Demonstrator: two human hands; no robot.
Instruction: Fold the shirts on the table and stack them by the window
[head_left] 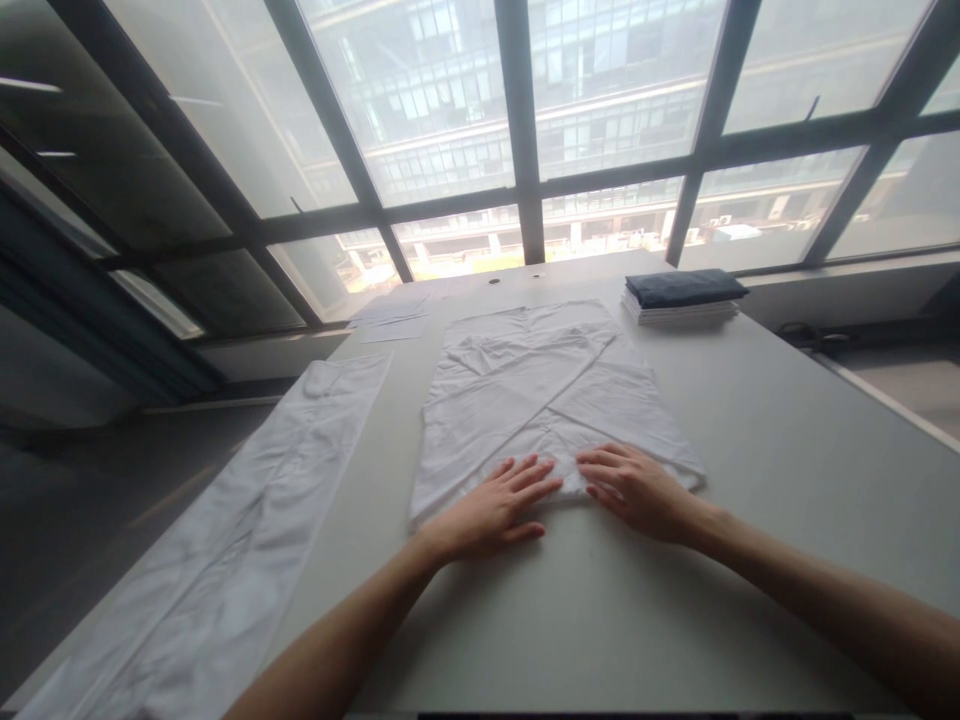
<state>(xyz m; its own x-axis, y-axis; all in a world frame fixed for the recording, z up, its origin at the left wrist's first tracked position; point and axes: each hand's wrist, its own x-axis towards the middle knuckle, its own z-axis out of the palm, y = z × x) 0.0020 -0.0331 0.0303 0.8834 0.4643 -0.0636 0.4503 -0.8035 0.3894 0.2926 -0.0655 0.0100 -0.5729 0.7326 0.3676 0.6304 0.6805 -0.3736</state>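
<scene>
A white garment (540, 390) lies flat on the pale table (787, 450), its two sleeves folded across each other over the middle. My left hand (495, 505) rests flat on the garment's near hem, fingers stretched out and spread. Beside it, my right hand (634, 487) lies flat on the same hem with its fingers extended toward the left. The fingertips of both hands nearly meet at the middle of the hem. Neither hand grips anything.
A long white cloth (247, 530) is spread along the table's left edge. At the far right stands a stack of folded clothes (682, 297), dark on top and white beneath. Some papers (394, 318) lie at the far left. Large windows (517, 120) rise behind the table.
</scene>
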